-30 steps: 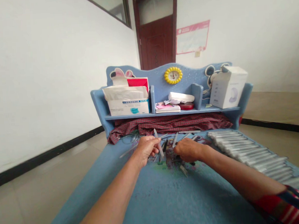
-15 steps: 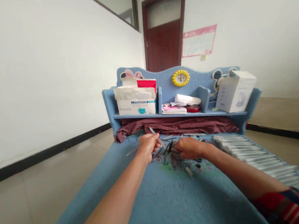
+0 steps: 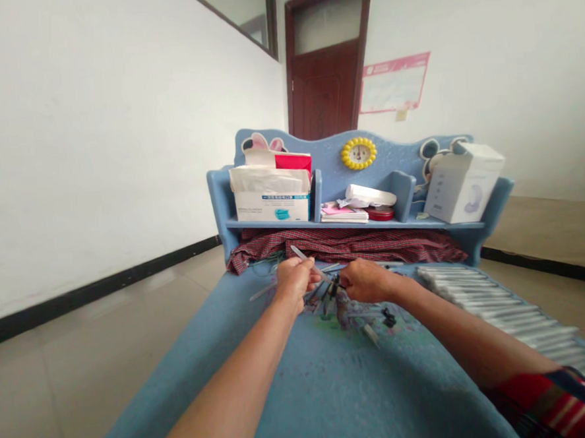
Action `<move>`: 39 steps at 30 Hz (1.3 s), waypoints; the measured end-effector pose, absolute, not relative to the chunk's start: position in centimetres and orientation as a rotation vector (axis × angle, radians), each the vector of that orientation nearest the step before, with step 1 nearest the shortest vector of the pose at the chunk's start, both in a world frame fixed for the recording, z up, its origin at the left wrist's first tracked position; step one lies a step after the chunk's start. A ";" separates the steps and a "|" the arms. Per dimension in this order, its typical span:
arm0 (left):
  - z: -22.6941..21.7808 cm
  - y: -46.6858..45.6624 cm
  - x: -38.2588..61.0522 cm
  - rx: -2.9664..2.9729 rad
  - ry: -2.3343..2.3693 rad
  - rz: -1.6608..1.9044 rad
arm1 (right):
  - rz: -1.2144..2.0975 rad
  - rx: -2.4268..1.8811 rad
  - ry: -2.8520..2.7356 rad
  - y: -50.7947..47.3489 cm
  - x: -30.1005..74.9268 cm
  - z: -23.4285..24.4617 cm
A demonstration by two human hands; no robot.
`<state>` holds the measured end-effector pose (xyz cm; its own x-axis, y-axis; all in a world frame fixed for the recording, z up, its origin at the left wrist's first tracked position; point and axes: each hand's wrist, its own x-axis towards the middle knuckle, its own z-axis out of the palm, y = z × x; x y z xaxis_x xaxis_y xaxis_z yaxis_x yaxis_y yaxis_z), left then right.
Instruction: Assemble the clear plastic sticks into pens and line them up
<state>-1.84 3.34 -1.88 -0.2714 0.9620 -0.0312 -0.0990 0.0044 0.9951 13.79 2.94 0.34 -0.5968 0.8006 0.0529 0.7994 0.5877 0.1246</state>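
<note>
My left hand is closed around a slim whitish pen barrel, which slants down to the right. My right hand is closed, its fingertips pinched beside the barrel's lower end, at a small black piece that looks like a pen cap. Whether the two parts touch is too small to tell. Below and between the hands lies a pile of dark and clear pen parts, with a black piece and a short pale piece at its near side. Another pale barrel lies left of my left hand.
Many whitish pens lie in a row along the right side of the blue table. Behind the pile is a bunched checkered cloth. A shelf above holds a mask box, a white box and a red tin.
My right hand has risen slightly from the pile, bringing the small black piece toward the barrel's lower end. My left hand still holds the barrel. The view has shifted slightly.
</note>
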 end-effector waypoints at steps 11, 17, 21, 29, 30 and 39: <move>-1.9 2.9 -1.2 1.030 1.323 1.459 | 0.176 1.526 2.699 2.5 13.0 1.0; -1.8 2.6 -0.9 1.091 1.355 1.504 | 0.209 1.643 2.667 2.7 12.8 0.8; -2.0 2.5 -0.6 1.143 1.389 1.493 | 0.141 1.725 2.706 2.9 12.6 0.3; -3.6 2.5 -0.2 0.942 1.360 1.268 | 0.013 1.856 2.729 3.1 13.2 -2.0; -3.8 2.5 -0.2 0.928 1.354 1.247 | 0.015 1.838 2.729 3.1 13.5 -2.3; -4.4 2.7 0.0 0.824 1.299 1.221 | 0.073 1.793 2.508 2.8 15.9 -2.9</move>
<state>-0.02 2.73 -4.39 -0.1393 0.9581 -0.2505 -0.1907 0.2222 0.9562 15.93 2.77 -2.87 -0.3228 0.9463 -0.0194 0.9435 0.3233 0.0723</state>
